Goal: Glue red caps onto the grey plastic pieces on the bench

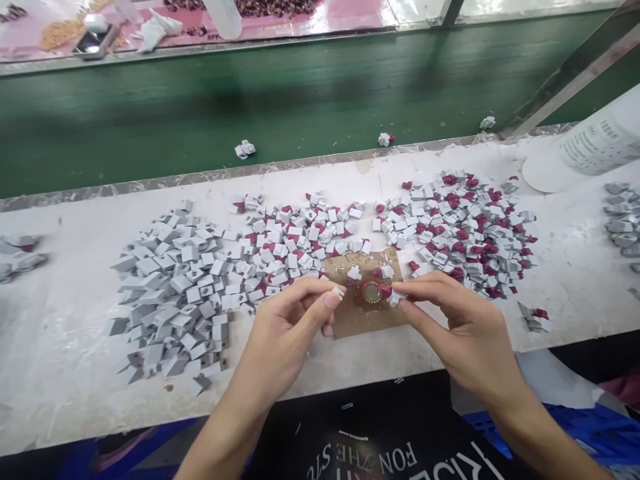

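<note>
My left hand pinches a small white plastic piece between thumb and fingertips. Between the thumb and fingers of my right hand is a white-and-dark-red plastic part, its red end at the edge of a small round cap. That cap looks wet inside and rests on a brown cardboard piece. Two more white-and-red parts lie on the cardboard, just beyond the cap. Left of my left hand spreads a heap of grey-white plastic pieces.
White-and-red parts form one pile behind my left hand and another behind my right. A green conveyor belt runs beyond the white table, with a few parts near its edge. At right stands a white bottle.
</note>
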`<state>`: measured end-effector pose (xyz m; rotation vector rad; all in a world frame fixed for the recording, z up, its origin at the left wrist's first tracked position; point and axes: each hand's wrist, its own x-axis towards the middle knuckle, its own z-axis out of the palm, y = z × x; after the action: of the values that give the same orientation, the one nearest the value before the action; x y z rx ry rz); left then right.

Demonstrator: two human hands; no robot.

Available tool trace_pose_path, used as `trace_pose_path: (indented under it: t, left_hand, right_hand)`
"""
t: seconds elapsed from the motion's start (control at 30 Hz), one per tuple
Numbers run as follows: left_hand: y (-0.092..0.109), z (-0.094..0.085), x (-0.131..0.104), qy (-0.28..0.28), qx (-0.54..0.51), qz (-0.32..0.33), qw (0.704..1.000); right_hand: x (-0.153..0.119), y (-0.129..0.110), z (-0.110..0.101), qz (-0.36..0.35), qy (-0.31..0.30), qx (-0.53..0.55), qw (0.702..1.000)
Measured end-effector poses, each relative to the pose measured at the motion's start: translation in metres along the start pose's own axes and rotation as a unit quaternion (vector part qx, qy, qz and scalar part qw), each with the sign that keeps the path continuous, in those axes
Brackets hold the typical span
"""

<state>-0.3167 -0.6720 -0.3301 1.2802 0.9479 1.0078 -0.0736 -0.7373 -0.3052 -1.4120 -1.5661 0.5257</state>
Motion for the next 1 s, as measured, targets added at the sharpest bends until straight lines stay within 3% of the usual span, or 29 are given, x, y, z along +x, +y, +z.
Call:
trace_pose_path:
  t: [0.17,0.27,0.6,0.83,1.0]
  left_hand:
    - [-0.004,0.013,0.008,-0.048,-0.130,-0.051,0.989]
    - [-0.005,0.023,0.013,-0.075,-0.172,-0.050,0.981]
    - [-0.004,0.034,0.022,-0.082,-0.166,-0.020,0.982]
    - [-0.001,0.031,0.023,-0.101,-0.079,-0.010,0.992]
    - [0.010,0.026,0.024,-0.104,-0.024,0.027,0.994]
  right_hand:
    - [0.006,0.000,0.001,0.093,-0.019,0.191,0.977]
    - [0.010,0.002,0.005,0.112,-0.017,0.268,0.957]
    - [0.015,0.005,0.009,0.102,-0.012,0.242,0.965]
    - [0.018,0.007,0.005,0.083,-0.057,0.167,0.981]
    - [0.027,0.006,0.003,0.089,-0.098,0.199,0.971]
